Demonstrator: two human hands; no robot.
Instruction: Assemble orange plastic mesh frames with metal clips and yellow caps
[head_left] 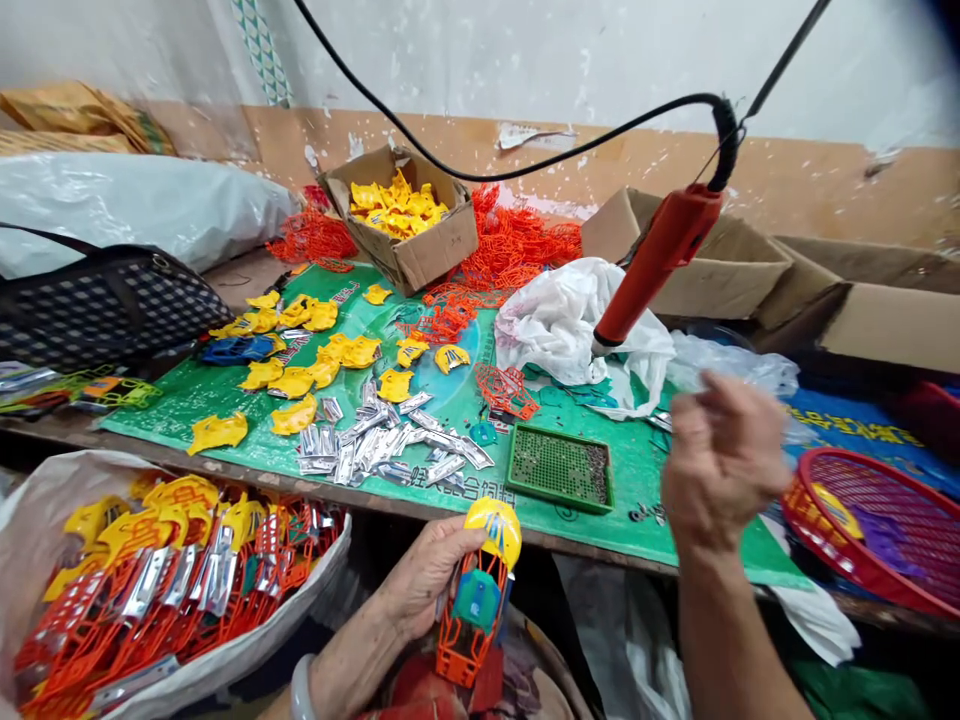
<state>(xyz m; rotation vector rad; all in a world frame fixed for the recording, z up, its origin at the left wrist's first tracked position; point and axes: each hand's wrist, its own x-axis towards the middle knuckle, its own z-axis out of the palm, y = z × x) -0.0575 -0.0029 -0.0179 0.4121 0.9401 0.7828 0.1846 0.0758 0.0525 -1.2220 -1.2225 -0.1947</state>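
My left hand is closed round a toy car at the table's front edge. The car has an orange lattice frame, a yellow front shell and a teal block in its middle. My right hand is raised over the right of the table, slightly blurred, its fingers curled in; whatever they may hold is hidden. Above and left of it hangs a red electric screwdriver, apart from the hand. A green tray of small dark screws lies between my hands. Silver stickered strips are heaped left of the tray.
Yellow shells lie across the left of the green mat; more fill a cardboard box. Orange frames pile up behind. A sack of assembled cars stands front left. A red basket sits at right, a white plastic bag mid-table.
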